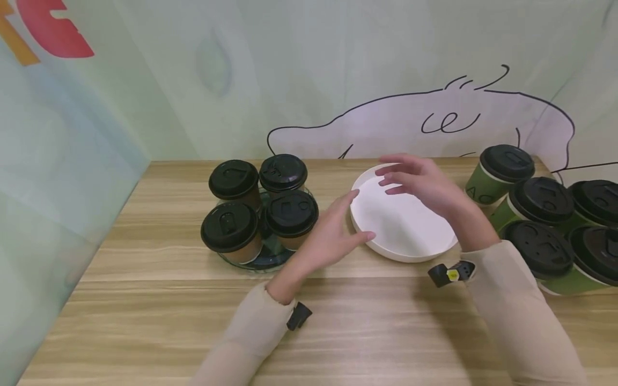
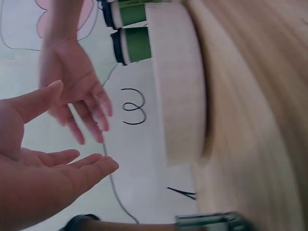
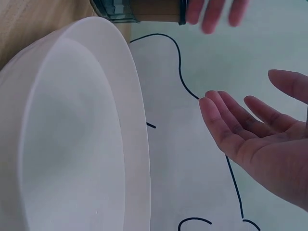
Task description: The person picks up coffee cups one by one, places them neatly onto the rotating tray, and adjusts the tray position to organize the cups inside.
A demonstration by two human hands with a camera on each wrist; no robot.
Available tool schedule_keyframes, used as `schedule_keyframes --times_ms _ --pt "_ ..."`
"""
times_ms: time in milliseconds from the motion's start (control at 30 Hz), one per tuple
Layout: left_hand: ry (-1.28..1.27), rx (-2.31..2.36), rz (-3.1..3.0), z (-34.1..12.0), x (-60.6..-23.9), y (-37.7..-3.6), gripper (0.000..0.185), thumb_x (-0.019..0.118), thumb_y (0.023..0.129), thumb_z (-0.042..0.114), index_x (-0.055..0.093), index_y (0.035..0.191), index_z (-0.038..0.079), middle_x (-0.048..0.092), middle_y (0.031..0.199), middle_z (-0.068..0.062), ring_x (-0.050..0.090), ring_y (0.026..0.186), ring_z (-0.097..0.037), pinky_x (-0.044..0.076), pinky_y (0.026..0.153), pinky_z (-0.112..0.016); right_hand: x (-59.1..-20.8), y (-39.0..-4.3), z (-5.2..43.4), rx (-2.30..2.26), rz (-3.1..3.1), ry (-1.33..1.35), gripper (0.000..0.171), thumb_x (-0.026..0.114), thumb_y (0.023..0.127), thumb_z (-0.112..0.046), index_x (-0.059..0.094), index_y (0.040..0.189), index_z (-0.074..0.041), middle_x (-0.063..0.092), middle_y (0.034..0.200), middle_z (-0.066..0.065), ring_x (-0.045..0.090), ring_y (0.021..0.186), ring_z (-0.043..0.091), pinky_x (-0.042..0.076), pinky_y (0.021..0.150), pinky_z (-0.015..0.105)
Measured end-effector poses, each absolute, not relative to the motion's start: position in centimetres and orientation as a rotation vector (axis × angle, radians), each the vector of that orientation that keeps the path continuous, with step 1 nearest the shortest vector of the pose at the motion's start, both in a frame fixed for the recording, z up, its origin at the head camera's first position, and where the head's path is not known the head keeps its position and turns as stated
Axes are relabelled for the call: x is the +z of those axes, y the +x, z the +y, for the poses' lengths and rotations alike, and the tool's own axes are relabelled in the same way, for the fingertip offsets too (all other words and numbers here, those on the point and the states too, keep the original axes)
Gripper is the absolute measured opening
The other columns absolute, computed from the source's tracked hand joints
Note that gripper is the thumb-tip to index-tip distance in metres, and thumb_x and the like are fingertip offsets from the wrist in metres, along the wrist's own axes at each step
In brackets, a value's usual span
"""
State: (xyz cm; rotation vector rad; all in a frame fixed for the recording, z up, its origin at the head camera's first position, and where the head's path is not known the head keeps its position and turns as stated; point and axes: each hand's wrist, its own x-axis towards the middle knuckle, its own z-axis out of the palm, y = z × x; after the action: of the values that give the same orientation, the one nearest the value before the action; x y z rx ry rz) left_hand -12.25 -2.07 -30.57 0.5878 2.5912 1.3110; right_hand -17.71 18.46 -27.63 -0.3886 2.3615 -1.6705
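The left hand (image 1: 338, 233) lay with loosely straightened fingers at the near-left rim of the empty white plate (image 1: 410, 241), holding nothing, while the right hand (image 1: 425, 182) hovered over the plate's far side, fingers spread and equally empty. The plate sat flat on the wooden table (image 1: 145, 300), between four brown lidded coffee cups (image 1: 263, 209) on a glass tray and a cluster of green lidded cups (image 1: 545, 214). This looked like the plate-positioning step, with neither hand gripping; any next move would call for a firm hold on a rim or cup.
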Motion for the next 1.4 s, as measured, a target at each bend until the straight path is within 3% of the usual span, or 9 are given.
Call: schedule_keyframes --times_ms 500,833,1167,1400 --pt "0.455 1.198 2.542 -0.9 -33.8 -14.2 0.079 0.069 0.082 0.027 0.024 0.144 0.006 0.022 0.148 -0.013 0.024 0.134 -0.026 0.025 0.106 -0.040 -27.8 -16.4 19.3 -1.611 2.442 -0.384 0.041 0.054 0.093 -0.014 0.045 0.132 -0.005 0.056 0.120 0.017 0.057 0.104 0.024 0.049 0.085 0.034" --pt "0.396 1.233 2.508 -0.9 -35.0 -15.1 0.079 0.069 0.081 0.029 0.026 0.143 0.007 0.024 0.147 -0.013 0.025 0.133 -0.027 0.025 0.106 -0.041 -27.9 -14.6 20.2 -1.542 2.489 -0.351 0.048 0.052 0.094 -0.019 0.037 0.138 -0.005 0.053 0.124 0.018 0.056 0.106 0.026 0.049 0.082 0.025" --pt "0.399 1.241 2.490 -1.2 -35.5 -15.5 0.079 0.068 0.082 0.030 0.025 0.144 0.006 0.024 0.147 -0.015 0.024 0.133 -0.028 0.024 0.106 -0.042 -28.1 -12.1 22.3 -1.555 2.587 -0.250 0.048 0.052 0.094 -0.023 0.038 0.138 -0.009 0.051 0.127 0.016 0.058 0.100 0.006 0.048 0.080 0.019" --pt "0.406 1.246 2.477 -1.2 -35.5 -15.6 0.079 0.068 0.082 0.030 0.025 0.143 0.005 0.024 0.147 -0.016 0.024 0.133 -0.028 0.024 0.106 -0.041 -27.6 -10.3 24.3 -1.522 2.713 -0.179 0.045 0.053 0.094 -0.025 0.042 0.136 -0.015 0.051 0.127 0.011 0.056 0.103 0.006 0.046 0.081 0.014"
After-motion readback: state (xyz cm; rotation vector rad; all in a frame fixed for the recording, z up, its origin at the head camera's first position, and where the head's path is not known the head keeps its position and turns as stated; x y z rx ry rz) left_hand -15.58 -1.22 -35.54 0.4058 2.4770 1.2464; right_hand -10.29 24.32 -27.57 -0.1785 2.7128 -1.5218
